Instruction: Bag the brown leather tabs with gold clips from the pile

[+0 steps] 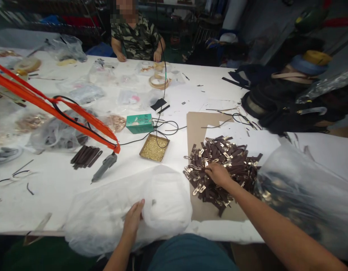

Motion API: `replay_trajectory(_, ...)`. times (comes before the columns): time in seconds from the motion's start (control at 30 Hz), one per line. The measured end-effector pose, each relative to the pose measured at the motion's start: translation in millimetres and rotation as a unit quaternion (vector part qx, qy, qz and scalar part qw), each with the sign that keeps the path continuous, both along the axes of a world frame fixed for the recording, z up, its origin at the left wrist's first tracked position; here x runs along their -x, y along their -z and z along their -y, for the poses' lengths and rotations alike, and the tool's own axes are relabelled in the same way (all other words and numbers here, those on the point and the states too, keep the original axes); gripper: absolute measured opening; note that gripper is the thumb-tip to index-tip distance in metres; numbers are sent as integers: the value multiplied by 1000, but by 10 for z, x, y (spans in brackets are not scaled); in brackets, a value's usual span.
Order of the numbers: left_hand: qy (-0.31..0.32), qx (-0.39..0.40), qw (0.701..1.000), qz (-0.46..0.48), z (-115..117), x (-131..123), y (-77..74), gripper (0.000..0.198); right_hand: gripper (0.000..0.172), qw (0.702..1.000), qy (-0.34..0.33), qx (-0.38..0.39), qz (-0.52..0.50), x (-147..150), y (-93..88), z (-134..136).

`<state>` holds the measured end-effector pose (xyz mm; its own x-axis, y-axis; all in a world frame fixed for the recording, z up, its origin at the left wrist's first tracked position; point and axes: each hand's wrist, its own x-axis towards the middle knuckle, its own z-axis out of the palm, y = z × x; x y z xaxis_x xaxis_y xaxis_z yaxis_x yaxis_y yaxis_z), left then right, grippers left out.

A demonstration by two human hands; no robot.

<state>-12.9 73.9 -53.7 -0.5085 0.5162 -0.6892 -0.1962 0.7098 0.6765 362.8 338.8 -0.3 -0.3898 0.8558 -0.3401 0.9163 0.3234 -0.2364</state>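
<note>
Heap of dark brown flat strips with shiny pale metal clasps (pixel 238 162): located on a flat brown cardboard sheet (pixel 195 130), right of centre on the white desk (pixel 53 192). Each strip is judged light, bendable and hard to damage; the clasps look hard, smooth and liable to slip or snag on neighbours. Recommended hold: the flat brown body, just beside the clasp.

Right hand (pixel 218 174): forearm reaching in from the lower right, palm down, fingers bent with tips at the heap's left-centre. Whether the grip has closed on a strip cannot be told.

Left hand (pixel 134 216): forearm rising from the lower edge, thumb uppermost, grip closed on a cloudy white thin plastic bag (pixel 168 199) near its rounded end. The bag is judged very light, limp and slippery; its gathered edge offers the surest hold.
</note>
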Motion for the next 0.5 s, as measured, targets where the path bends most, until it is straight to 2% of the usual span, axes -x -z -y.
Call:
replay_trajectory(0.1,-33,-3,998,46,-24,46,67,71,23,991,66,-33,-109,-58,11,-2)
replay_trajectory(0.2,-62,-6,995,77,-69,57,61,67,29,962,171,-64,-203,-105,-50,10)
replay_trajectory(0.3,-89,-11,991,98,-89,20,34,60,37,935,237,-36,-260,-29,-170,149)
replay_trajectory(0.37,-102,-17,989,105,-90,-17,22,57,38,930,229,28,-287,138,-241,350)
replay_trajectory(0.5,-117,-18,987,105,-88,-66,14,51,25,912,94,223,-332,606,-298,801)
